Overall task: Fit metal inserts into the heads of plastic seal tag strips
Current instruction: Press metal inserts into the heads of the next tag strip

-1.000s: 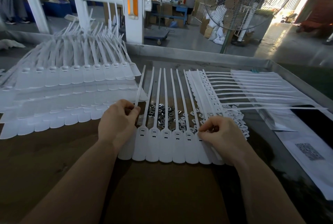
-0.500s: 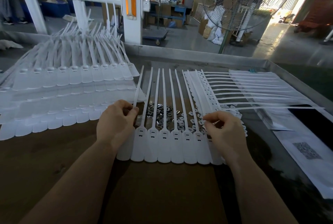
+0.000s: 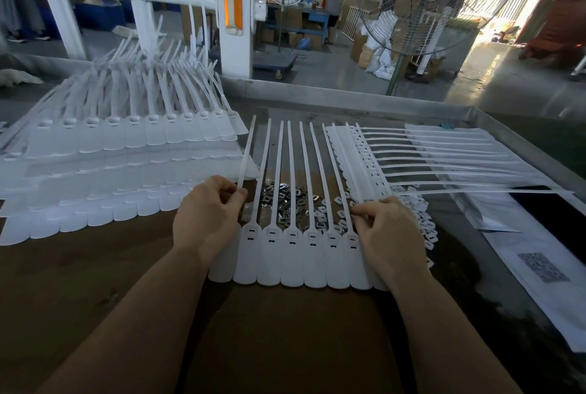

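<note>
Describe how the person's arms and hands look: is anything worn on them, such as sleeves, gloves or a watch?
Both forearms are bare up to the frame's lower edge; no sleeves show. The left hand and right hand wear no gloves. No watch, bracelet or ring is visible on the sides facing the camera. Fingernails appear short.

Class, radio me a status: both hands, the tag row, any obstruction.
Left hand pinches leftmost strip. Right hand pinching at the row's right end. Nothing obstructing.

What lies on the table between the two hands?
Head view: between left hand and right hand, the strip row, with loose metal inserts behind its heads.
</note>
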A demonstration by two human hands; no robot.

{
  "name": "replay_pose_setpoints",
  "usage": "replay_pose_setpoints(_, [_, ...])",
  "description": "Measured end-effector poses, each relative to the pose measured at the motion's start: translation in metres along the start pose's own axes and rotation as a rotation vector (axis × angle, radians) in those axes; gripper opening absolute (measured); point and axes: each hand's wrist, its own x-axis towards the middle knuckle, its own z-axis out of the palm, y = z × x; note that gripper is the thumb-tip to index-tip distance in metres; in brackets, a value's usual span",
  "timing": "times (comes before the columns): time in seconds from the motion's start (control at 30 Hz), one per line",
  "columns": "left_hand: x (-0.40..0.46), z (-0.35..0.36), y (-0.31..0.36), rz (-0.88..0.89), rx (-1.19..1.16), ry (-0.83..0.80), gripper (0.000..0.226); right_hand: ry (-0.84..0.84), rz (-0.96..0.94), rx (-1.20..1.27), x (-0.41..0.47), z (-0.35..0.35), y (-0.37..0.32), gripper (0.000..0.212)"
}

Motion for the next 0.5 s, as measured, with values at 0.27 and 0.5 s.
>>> replay_pose_setpoints(0.27, [-0.0001,0.0003,-0.0009,0.009,-0.005,0.009,0.019,0.095,-0.008,0.128,-0.0012,-0.0002,-0.0008,0.013])
replay_pose_setpoints(0.5, [0.002,0.0024,-0.004,0.022,0.007,0.036,0.017,0.139,0.011,0.293,-0.0034,-0.0035,-0.0003,0.02])
